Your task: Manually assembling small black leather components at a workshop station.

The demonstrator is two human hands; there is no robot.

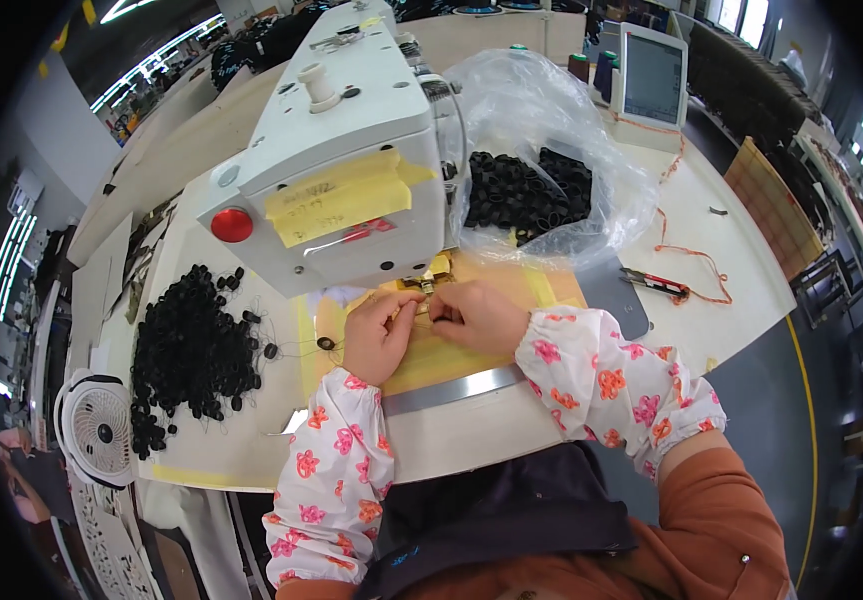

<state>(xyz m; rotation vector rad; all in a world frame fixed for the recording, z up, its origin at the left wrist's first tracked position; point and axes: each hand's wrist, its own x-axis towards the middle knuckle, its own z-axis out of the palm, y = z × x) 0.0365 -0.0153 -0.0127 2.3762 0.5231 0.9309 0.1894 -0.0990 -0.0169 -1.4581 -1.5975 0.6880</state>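
Observation:
Both hands meet under the head of a white sewing machine (361,120), close to its needle area. My left hand (376,332) is closed, thumb and forefinger pinched together at the presser foot (425,285); what they hold, if anything, is too small to make out. My right hand (481,316) is closed too, its fingers curled around a small black loop (440,319) that only partly shows. Left of my left hand, a single black loop (326,343) lies on the yellow-taped work plate (431,368), with thin threads trailing beside it.
A heap of small black loops (196,350) covers the table's left side, by a white fan (103,430). Behind my right hand sits a clear plastic bag (616,200) of black loops. A red-handled cutter (656,283) with orange cord lies right, before a screen (651,78).

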